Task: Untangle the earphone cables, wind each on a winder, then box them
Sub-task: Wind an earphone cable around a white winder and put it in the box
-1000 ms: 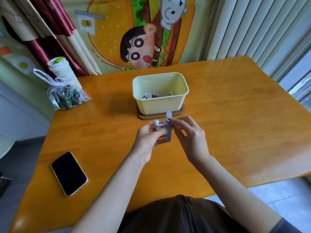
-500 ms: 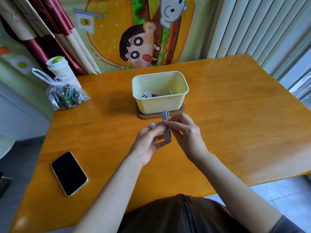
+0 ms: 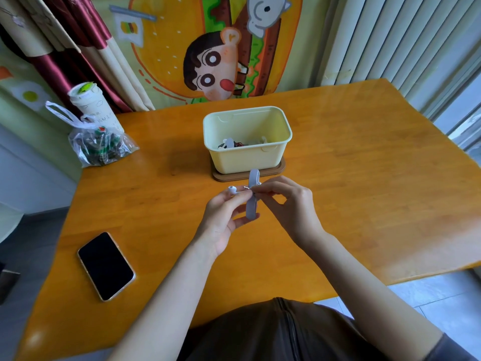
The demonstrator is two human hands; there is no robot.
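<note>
A grey winder [image 3: 251,210] is held upright above the middle of the wooden table [image 3: 364,183], just on the near side of a pale yellow box [image 3: 244,160]. The winder is gripped by the left hand [image 3: 223,217], whose fingers are curled round its lower half. A white earbud [image 3: 232,189] is seen sticking out above those fingertips, to the left of the winder.

The right hand [image 3: 289,204] is brought in from the right, and its thumb and forefinger are pressed together on the earphone plug [image 3: 246,188] at the winder's middle. The plug's metal tip is pointed left, towards the earbud. The other fingers of this hand are loosely curled behind. The cable itself is too thin to be made out, so how much of it is wound cannot be told.

The box is stood open on a brown lid [image 3: 274,171] placed flat beneath it. White and dark pieces are seen low inside, but they cannot be told apart.

A black phone [image 3: 105,265] is laid face up at the near left of the table. At the far left corner a clear plastic bag [image 3: 100,145] is set down, with a white cup [image 3: 91,105] just behind it.
</note>
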